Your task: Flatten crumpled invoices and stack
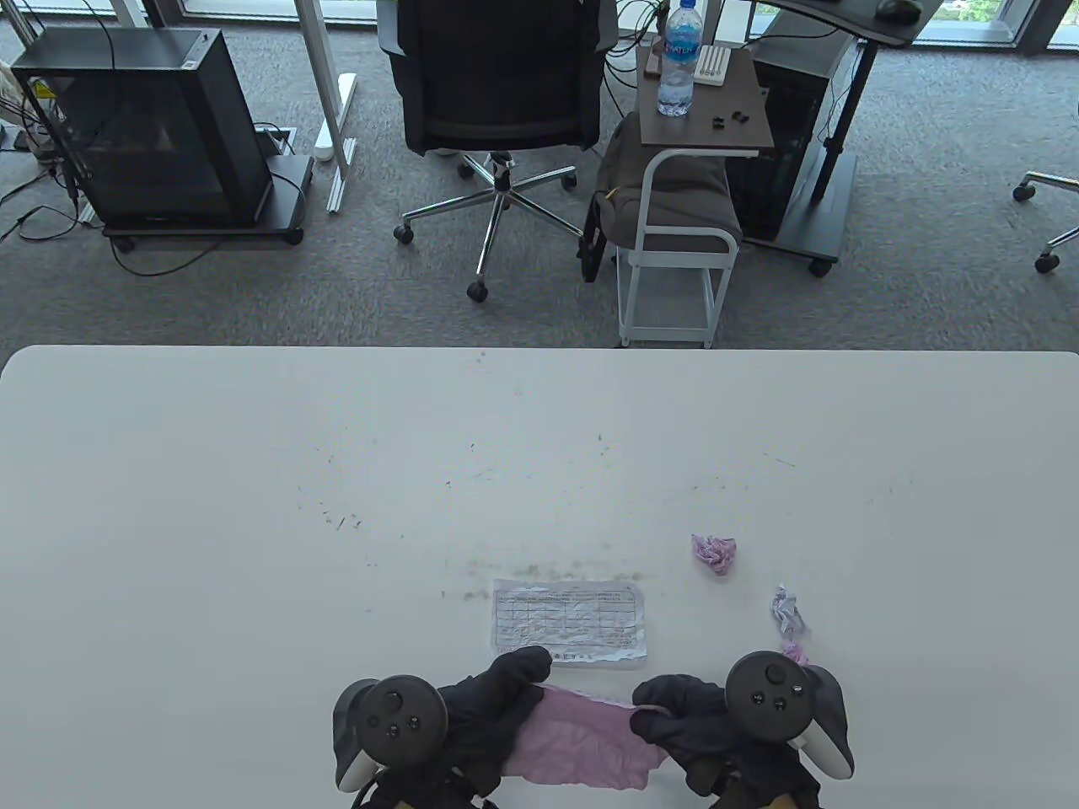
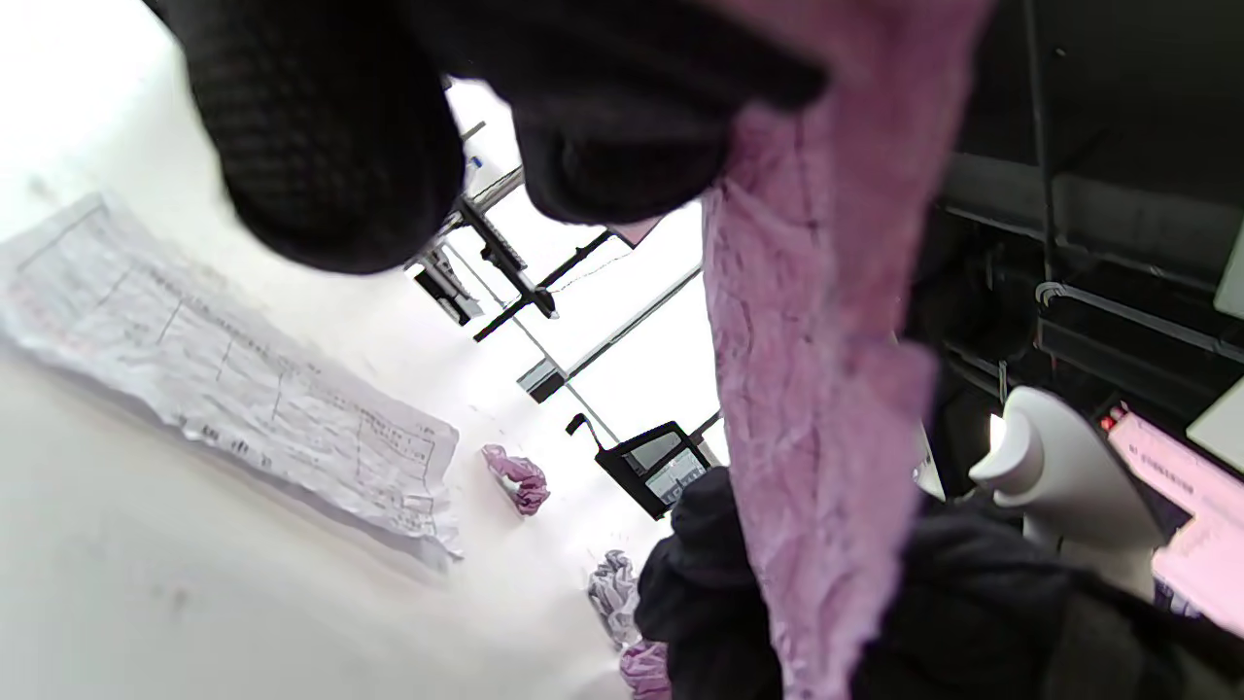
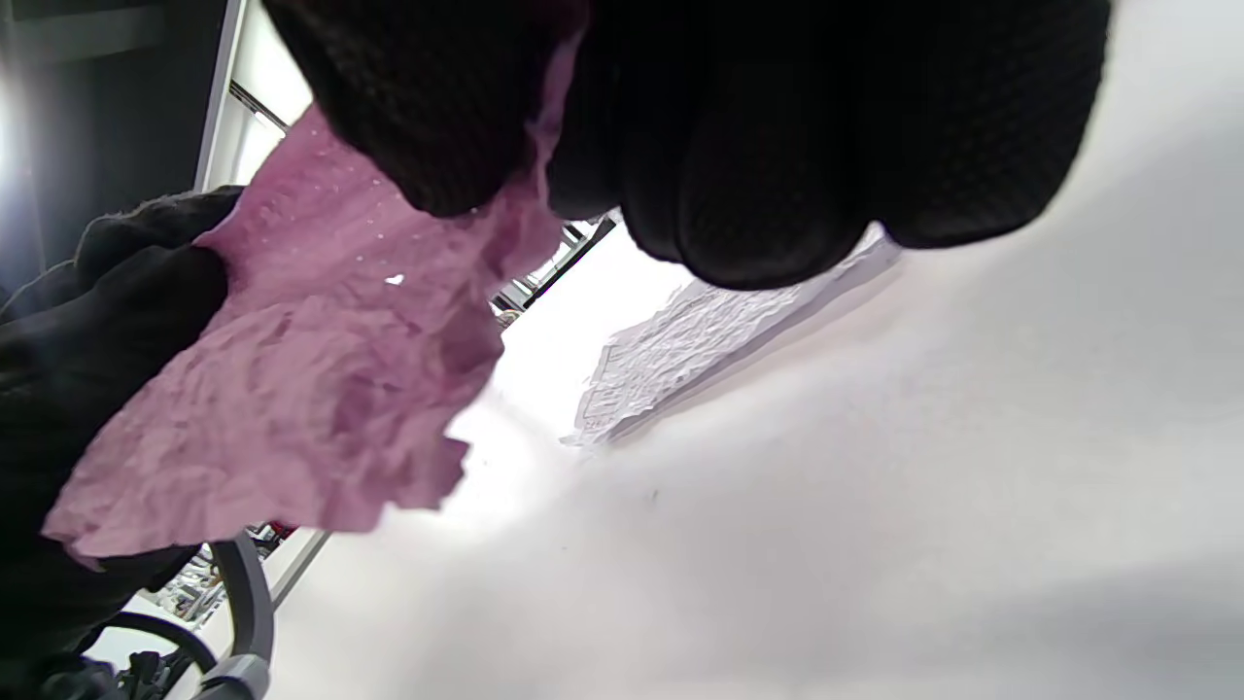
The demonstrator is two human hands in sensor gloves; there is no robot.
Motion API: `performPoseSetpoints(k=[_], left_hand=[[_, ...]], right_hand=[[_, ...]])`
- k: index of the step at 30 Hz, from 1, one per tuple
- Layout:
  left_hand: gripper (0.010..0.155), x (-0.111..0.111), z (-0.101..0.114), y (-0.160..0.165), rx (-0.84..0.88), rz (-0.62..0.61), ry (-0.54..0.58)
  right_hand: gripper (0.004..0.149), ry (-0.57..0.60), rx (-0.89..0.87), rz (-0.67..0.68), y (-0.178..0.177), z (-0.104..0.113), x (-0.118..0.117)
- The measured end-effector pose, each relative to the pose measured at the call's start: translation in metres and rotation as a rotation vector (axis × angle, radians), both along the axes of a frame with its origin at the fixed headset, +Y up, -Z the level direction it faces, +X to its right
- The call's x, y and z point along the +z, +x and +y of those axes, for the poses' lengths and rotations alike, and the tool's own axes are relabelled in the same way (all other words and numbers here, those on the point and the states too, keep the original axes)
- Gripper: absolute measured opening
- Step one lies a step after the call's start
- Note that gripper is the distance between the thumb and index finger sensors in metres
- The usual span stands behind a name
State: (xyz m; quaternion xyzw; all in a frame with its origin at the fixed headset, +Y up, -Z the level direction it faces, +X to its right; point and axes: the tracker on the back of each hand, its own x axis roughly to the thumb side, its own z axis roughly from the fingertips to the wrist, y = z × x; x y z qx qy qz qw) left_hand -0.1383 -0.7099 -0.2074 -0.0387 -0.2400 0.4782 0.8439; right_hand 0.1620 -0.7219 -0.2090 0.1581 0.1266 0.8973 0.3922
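Observation:
A wrinkled pink invoice point(image 1: 582, 742) point(image 2: 826, 437) point(image 3: 311, 389) is stretched between both hands just above the table's near edge. My left hand point(image 1: 497, 699) grips its left end, and my right hand point(image 1: 674, 716) pinches its right end. A flattened white invoice point(image 1: 567, 622) point(image 2: 224, 389) point(image 3: 700, 340) lies on the white table point(image 1: 253, 506) just beyond the hands. To the right sit a crumpled pink ball point(image 1: 714, 552) point(image 2: 518, 479), a crumpled white ball point(image 1: 786, 609) point(image 2: 610, 588) and a small pink ball point(image 1: 794, 650) point(image 2: 643, 669) beside my right hand.
The table's far edge point(image 1: 539, 348) faces an office chair point(image 1: 497, 101), a small side cart point(image 1: 683, 211) with a water bottle point(image 1: 679, 59), and a black cabinet point(image 1: 143, 126) on the carpet.

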Motion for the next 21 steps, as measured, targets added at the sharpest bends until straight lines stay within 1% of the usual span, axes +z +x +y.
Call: performPoseSetpoints(k=[1, 2, 4, 5, 6, 7, 8, 9, 10, 12, 13, 14, 16, 18, 19, 20, 21], left_hand=[[0.044, -0.002, -0.005, -0.005, 0.052, 0.014, -0.08], [0.045, -0.003, -0.008, -0.007, 0.085, 0.025, -0.12], [0.048, -0.005, -0.018, -0.013, 0.206, 0.05, -0.265], [0.048, -0.005, -0.02, -0.014, 0.242, 0.059, -0.296], [0.048, -0.005, -0.023, -0.015, 0.302, 0.086, -0.34], [0.048, -0.005, -0.025, -0.015, 0.331, 0.096, -0.373], [0.048, -0.005, -0.027, -0.016, 0.366, 0.103, -0.405], [0.048, -0.005, -0.028, -0.016, 0.383, 0.113, -0.422], [0.048, -0.005, -0.029, -0.015, 0.399, 0.12, -0.45], [0.048, -0.004, -0.031, -0.013, 0.408, 0.122, -0.495], [0.048, -0.004, -0.033, -0.011, 0.404, 0.121, -0.509], [0.047, -0.004, -0.034, -0.01, 0.4, 0.119, -0.519], [0.047, -0.004, -0.038, -0.008, 0.411, 0.107, -0.56], [0.047, -0.002, -0.04, -0.007, 0.416, 0.123, -0.608], [0.047, -0.002, -0.039, -0.007, 0.409, 0.128, -0.604], [0.047, -0.002, -0.038, -0.007, 0.395, 0.119, -0.592], [0.047, -0.001, -0.038, -0.006, 0.392, 0.111, -0.591]], right_hand=[[0.037, -0.003, 0.03, -0.017, 0.002, -0.001, -0.001], [0.037, -0.007, 0.049, -0.036, 0.002, -0.002, -0.001], [0.037, 0.016, 0.089, -0.111, 0.005, -0.002, 0.0], [0.036, 0.03, 0.099, -0.137, 0.005, -0.001, 0.0], [0.038, 0.073, 0.132, -0.199, 0.007, 0.001, 0.001], [0.043, 0.113, 0.152, -0.231, 0.008, 0.002, 0.002], [0.048, 0.18, 0.163, -0.254, 0.009, 0.006, 0.004], [0.052, 0.238, 0.145, -0.249, 0.009, 0.01, 0.006], [0.056, 0.325, 0.082, -0.22, 0.007, 0.016, 0.009], [0.062, 0.447, -0.046, -0.122, -0.002, 0.027, 0.015], [0.067, 0.493, -0.087, -0.039, -0.01, 0.033, 0.02], [0.071, 0.518, -0.095, 0.014, -0.017, 0.037, 0.023], [0.079, 0.561, -0.037, 0.134, -0.035, 0.042, 0.032], [0.085, 0.6, 0.093, 0.275, -0.058, 0.042, 0.04], [0.086, 0.613, 0.147, 0.324, -0.066, 0.041, 0.043], [0.087, 0.639, 0.242, 0.381, -0.077, 0.04, 0.047], [0.088, 0.672, 0.309, 0.391, -0.083, 0.04, 0.049]])
